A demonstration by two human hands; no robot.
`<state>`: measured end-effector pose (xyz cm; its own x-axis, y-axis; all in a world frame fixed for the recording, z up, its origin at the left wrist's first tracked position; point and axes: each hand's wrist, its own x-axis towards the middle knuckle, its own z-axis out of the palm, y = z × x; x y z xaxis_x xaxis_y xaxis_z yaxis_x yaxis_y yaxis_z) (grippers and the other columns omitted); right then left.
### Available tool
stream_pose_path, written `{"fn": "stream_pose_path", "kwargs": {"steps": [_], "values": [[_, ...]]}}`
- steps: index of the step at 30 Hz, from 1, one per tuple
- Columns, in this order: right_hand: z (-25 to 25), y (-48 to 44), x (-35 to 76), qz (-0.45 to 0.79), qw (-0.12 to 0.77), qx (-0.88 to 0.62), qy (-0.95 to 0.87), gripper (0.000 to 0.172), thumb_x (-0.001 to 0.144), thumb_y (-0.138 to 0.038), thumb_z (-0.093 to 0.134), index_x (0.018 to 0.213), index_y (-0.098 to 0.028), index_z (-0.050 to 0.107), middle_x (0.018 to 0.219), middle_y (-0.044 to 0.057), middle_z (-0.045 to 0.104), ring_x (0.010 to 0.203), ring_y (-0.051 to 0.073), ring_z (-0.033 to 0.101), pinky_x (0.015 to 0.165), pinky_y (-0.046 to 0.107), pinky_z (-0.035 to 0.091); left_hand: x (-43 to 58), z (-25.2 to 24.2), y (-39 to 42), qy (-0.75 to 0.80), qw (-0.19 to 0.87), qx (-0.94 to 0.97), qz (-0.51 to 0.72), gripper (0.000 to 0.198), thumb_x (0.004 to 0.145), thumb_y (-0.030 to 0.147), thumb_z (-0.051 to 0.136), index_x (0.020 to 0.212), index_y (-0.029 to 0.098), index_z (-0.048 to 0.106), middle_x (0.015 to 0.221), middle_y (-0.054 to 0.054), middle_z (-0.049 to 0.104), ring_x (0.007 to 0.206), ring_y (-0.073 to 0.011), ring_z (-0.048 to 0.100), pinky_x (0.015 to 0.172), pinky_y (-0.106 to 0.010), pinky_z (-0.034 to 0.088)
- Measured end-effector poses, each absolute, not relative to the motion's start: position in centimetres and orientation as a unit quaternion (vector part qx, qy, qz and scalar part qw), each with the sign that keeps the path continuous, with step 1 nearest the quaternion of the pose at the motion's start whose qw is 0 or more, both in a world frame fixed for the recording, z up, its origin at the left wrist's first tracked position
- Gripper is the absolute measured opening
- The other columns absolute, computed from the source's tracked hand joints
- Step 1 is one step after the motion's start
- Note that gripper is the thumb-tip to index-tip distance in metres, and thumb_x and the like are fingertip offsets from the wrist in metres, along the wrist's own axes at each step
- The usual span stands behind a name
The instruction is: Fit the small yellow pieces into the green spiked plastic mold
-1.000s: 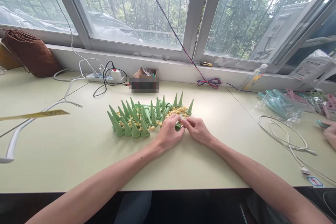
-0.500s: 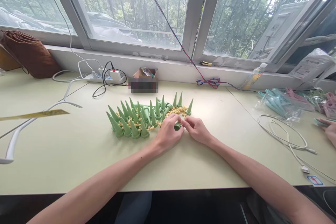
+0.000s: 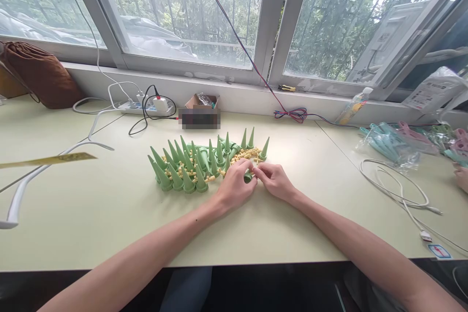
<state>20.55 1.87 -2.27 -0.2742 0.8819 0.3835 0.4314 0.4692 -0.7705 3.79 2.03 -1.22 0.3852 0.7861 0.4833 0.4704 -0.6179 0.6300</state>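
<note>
My left hand (image 3: 237, 181) is closed around a green plastic watering spike (image 3: 248, 177), whose round end shows between the thumb and fingers. My right hand (image 3: 274, 182) is pinched at the fingertips right against that piece; what it grips there is too small and covered to make out. Just behind my hands lies a heap of small yellow valves (image 3: 249, 153). To the left, several green cone spikes (image 3: 188, 183) stand upright in a cluster, some with yellow valves sticking out at their bases.
A white cable (image 3: 397, 187) loops on the table at right. Behind it are plastic bags of blue and pink parts (image 3: 391, 146). A power strip (image 3: 137, 107), a small cardboard box (image 3: 203, 101) and a bottle (image 3: 354, 106) stand along the window. Another person's hand (image 3: 461, 176) shows at the right edge.
My hands have hardly moved and stay together at the green spike. The other person's hand at the right edge has shifted, with less of it in view.
</note>
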Motion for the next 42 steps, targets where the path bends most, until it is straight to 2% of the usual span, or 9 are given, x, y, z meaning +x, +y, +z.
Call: {"fn": "stream_pose_path", "kwargs": {"steps": [16,42], "values": [[-2.29,1.75,20.5,0.268,0.415,-0.43,-0.755,0.044,0.096,-0.042,0.05,0.061,-0.019,0.038,0.057,-0.004,0.034,0.054,0.01,0.03,0.05,0.025,0.024,3.72,-0.96,1.96,0.388,0.212,0.812,0.38,0.012,0.08,0.01,0.056,0.077,0.019,0.048,0.081,-0.002,0.055,0.075,-0.0174,0.053,0.068,-0.031,0.044],[-2.2,1.68,20.45,0.27,0.41,-0.437,-0.754,0.047,0.096,-0.05,0.046,0.061,-0.019,0.041,0.057,-0.003,0.036,0.054,0.011,0.031,0.05,0.026,0.025,3.75,-1.07,1.97,0.384,0.189,0.817,0.386,0.012,0.079,0.008,0.056,0.077,0.019,0.051,0.079,-0.002,0.057,0.072,-0.0168,0.054,0.065,-0.03,0.045]]}}
